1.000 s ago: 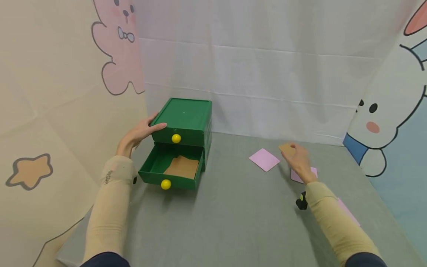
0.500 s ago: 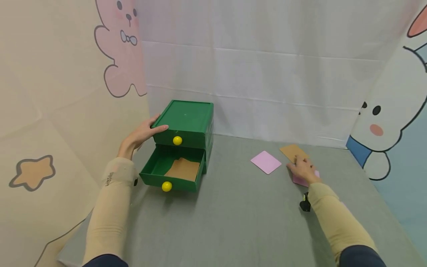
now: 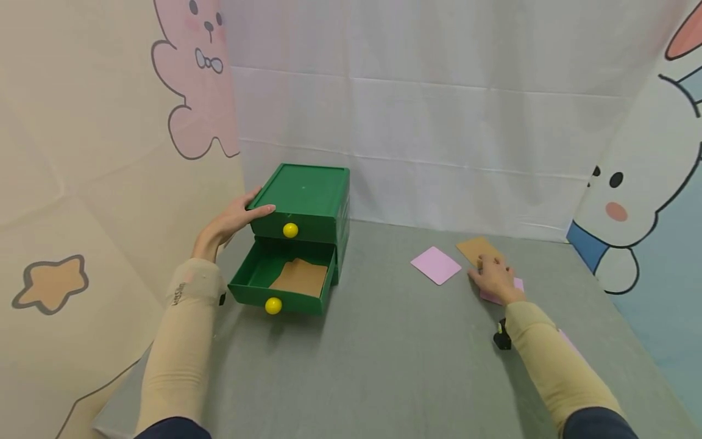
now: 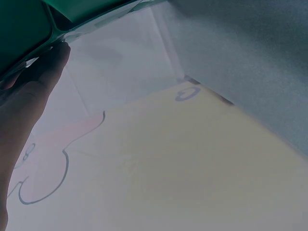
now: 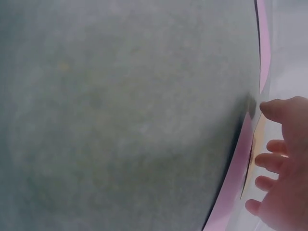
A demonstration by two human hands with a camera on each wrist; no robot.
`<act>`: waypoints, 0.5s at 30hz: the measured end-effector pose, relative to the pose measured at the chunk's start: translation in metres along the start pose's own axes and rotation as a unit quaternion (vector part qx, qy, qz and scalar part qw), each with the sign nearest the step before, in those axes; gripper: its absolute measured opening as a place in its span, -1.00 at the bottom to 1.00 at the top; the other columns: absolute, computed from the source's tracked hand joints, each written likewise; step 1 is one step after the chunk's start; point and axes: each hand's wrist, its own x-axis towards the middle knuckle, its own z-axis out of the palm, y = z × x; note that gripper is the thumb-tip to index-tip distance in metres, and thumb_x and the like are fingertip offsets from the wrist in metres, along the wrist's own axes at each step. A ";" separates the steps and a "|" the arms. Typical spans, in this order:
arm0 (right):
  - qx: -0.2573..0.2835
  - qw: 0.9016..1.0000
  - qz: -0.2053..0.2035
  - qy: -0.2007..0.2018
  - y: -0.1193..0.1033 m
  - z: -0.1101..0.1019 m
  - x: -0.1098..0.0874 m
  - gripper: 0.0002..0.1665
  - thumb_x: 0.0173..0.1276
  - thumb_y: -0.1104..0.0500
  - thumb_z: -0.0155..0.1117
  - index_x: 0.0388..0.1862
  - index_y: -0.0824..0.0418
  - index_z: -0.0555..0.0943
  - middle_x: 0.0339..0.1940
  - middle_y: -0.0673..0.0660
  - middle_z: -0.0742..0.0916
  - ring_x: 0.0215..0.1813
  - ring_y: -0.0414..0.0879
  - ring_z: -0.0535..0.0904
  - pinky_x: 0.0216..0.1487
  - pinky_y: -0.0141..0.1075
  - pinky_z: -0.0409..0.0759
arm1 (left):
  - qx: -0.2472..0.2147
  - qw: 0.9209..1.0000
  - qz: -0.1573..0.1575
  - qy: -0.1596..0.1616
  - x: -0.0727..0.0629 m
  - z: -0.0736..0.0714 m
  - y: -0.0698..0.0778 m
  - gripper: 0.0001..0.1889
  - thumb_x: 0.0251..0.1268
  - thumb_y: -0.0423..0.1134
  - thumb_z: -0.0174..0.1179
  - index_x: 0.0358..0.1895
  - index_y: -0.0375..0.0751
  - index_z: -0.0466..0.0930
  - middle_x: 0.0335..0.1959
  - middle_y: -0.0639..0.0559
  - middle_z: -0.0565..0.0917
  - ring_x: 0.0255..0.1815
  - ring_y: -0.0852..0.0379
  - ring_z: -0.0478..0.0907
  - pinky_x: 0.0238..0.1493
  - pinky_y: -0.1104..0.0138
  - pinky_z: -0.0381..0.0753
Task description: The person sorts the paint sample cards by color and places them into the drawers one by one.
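Observation:
My left hand (image 3: 227,222) rests on the front left corner of a green two-drawer box (image 3: 307,189). Its thumb lies along the top front edge, and its fingers run along the left side. The lower drawer (image 3: 238,295) is pulled out, with brown paper (image 3: 300,277) inside. At the right, my right hand (image 3: 493,280) hovers low over a brown square sheet (image 3: 473,249) and a pink sheet (image 3: 518,285), partly covering both. In the right wrist view, the right hand's loosely bent fingers (image 5: 269,161) hold nothing. Whether they touch the paper is unclear.
Another pink sheet (image 3: 436,266) lies between the box and my right hand. A further pink piece (image 3: 569,341) shows beside the right sleeve. Printed cloth walls (image 3: 411,122) enclose the grey table (image 3: 384,353) at the back and sides.
A second ago my right hand held the brown sheet. It has let go and drawn back toward me, and the sheet now lies on the table. The left hand stays on the box.

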 end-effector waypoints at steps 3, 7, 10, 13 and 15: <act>0.002 1.000 0.001 -0.013 -0.002 -0.001 -0.002 -0.23 0.49 0.02 -0.03 0.45 0.50 0.09 0.36 0.56 0.33 0.45 0.48 -0.01 0.31 0.42 -0.14 | 0.000 1.000 0.002 -0.001 0.001 0.000 0.000 -0.07 0.40 0.06 0.06 0.57 -0.04 -0.40 0.60 -0.12 -0.33 0.61 -0.20 -0.38 0.51 -0.25 -0.22; -0.018 1.000 -0.012 0.010 -0.006 -0.002 -0.003 -0.25 0.44 0.03 0.02 0.39 0.53 0.18 0.31 0.58 0.39 0.40 0.47 0.13 0.29 0.40 -0.04 | 0.001 1.000 0.004 0.001 0.001 -0.001 0.000 -0.07 0.40 0.06 0.06 0.57 -0.05 -0.40 0.60 -0.12 -0.33 0.61 -0.19 -0.38 0.51 -0.25 -0.22; -0.034 0.998 -0.026 0.040 -0.008 0.000 -0.002 -0.31 0.37 0.06 0.08 0.30 0.53 0.31 0.23 0.55 0.48 0.31 0.44 0.29 0.23 0.36 0.07 | 0.006 1.000 0.005 0.001 0.001 -0.002 0.000 -0.07 0.40 0.07 0.06 0.57 -0.04 -0.41 0.60 -0.12 -0.34 0.61 -0.21 -0.39 0.50 -0.26 -0.22; -0.030 0.997 -0.031 0.056 -0.006 0.001 -0.002 -0.32 0.35 0.06 0.14 0.27 0.52 0.34 0.19 0.54 0.51 0.26 0.45 0.34 0.20 0.35 0.12 | 0.009 1.000 0.004 0.000 0.001 -0.001 0.001 -0.06 0.39 0.08 0.07 0.57 -0.04 -0.41 0.60 -0.13 -0.34 0.60 -0.22 -0.38 0.49 -0.27 -0.21; -0.021 0.998 -0.025 0.056 -0.002 0.001 -0.001 -0.27 0.34 0.04 0.16 0.31 0.52 0.30 0.23 0.56 0.47 0.27 0.49 0.29 0.20 0.37 0.13 | 0.011 1.000 0.003 -0.001 0.001 0.001 0.002 -0.06 0.39 0.09 0.07 0.57 -0.03 -0.40 0.60 -0.14 -0.34 0.60 -0.23 -0.38 0.49 -0.28 -0.21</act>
